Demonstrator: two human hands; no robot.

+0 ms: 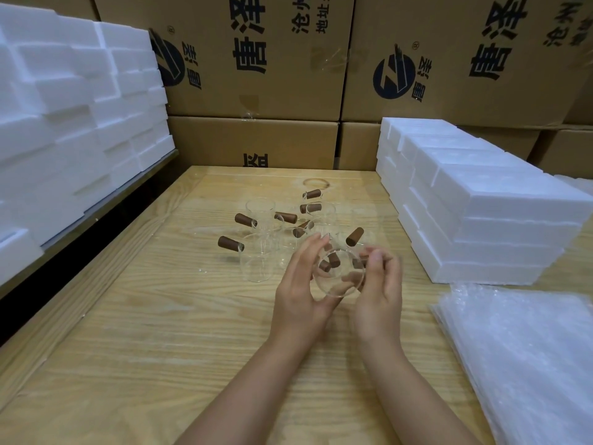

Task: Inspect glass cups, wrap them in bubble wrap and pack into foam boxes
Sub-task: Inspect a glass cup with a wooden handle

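Glass cup (340, 279) sits between left grip (301, 285) and right grip (380, 293), both grasping its wall.

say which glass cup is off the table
The cup between left hand and right hand, rim toward the camera; the other cups stand on the table.

A warehouse packing station. Printed cardboard cartons (256, 59) fill the top of the frame; white foam boxes (481, 213) stack at both sides of a wooden worktable (160, 316).
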